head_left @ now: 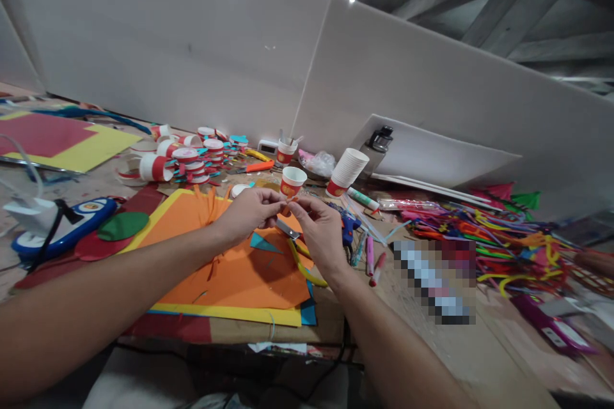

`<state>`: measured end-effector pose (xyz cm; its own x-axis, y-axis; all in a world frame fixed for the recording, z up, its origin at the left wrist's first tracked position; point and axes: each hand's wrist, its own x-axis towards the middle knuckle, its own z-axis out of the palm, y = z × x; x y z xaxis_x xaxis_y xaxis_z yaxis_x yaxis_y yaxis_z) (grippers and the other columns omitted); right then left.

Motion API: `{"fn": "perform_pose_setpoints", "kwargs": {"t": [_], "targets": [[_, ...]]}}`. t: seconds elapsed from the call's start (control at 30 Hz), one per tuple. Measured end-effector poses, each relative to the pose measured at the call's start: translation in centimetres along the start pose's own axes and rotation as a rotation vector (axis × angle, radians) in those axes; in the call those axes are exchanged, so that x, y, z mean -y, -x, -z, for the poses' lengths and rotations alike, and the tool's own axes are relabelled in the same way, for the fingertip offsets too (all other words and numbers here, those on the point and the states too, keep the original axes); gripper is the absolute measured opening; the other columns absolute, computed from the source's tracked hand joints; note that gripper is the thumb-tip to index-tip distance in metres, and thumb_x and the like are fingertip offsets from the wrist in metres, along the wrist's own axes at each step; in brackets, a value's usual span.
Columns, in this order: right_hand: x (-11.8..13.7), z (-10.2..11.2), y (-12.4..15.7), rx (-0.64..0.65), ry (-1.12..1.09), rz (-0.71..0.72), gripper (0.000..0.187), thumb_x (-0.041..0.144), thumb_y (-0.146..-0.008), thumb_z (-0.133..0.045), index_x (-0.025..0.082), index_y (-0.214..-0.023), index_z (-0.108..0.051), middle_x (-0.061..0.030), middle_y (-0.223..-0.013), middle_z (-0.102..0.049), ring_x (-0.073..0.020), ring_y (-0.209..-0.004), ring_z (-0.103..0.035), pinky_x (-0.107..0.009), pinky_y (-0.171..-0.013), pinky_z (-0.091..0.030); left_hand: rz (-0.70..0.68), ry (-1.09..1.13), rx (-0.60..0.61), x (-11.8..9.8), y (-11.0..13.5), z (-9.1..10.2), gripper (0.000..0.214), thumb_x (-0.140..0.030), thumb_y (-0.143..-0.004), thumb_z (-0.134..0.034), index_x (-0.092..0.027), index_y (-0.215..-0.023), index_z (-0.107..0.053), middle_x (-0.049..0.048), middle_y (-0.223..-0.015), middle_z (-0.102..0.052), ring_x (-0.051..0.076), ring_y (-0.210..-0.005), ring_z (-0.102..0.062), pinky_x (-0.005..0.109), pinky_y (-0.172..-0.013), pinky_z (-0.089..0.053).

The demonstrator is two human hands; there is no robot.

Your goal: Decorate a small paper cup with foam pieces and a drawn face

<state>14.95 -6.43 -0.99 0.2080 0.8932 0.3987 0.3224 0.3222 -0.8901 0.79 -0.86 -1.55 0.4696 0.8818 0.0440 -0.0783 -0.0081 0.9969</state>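
My left hand point(254, 209) and my right hand point(317, 225) meet over the middle of the table, fingertips pinched close together. Between them shows a small orange paper strip point(287, 209), mostly covered by the fingers. Just behind stands a red and white paper cup point(293, 177), upright and open at the top. Below the hands lie orange paper sheets point(235, 281) on yellow paper point(288, 317), with cut orange strips point(206, 206) under my left wrist. Scissors with yellow handles point(302, 266) rest partly hidden beneath my right hand. A blue paper scrap point(263, 242) lies nearby.
Cut-cup pieces point(192, 163) crowd the back left. A cup stack point(348, 172) and a dark-capped bottle point(378, 148) stand behind. Markers point(369, 255) and a blue glue gun point(350, 225) lie right, before colourful pipe cleaners point(503, 236). A white partition point(192, 45) closes the back.
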Motion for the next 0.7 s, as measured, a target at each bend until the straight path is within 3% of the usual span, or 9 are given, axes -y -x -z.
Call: {"fn": "perform_pose_setpoints", "kwargs": {"t": [0.27, 0.7], "targets": [[0.58, 0.28, -0.23, 0.003, -0.009, -0.009, 0.016, 0.032, -0.076, -0.067, 0.017, -0.079, -0.07, -0.0023, -0.074, -0.069, -0.0133, -0.067, -0.059, -0.026, -0.065, -0.047, -0.017, -0.146, -0.002, -0.44, 0.4, -0.06, 0.014, -0.029, -0.077, -0.064, -0.014, -0.077, -0.065, -0.0018, -0.048, -0.055, 0.007, -0.042, -0.048, 0.017, -0.041, -0.03], [0.21, 0.62, -0.67, 0.03, -0.042, -0.051, 0.017, 0.032, -0.075, -0.067, 0.018, -0.08, -0.073, -0.002, -0.079, -0.072, -0.0138, -0.073, -0.06, -0.027, -0.072, -0.046, -0.012, -0.177, 0.007, -0.18, 0.14, 0.17, 0.021, -0.033, -0.078, -0.062, -0.013, -0.08, -0.065, -0.0025, -0.048, -0.054, 0.006, -0.041, -0.046, 0.017, -0.041, -0.029]]}}
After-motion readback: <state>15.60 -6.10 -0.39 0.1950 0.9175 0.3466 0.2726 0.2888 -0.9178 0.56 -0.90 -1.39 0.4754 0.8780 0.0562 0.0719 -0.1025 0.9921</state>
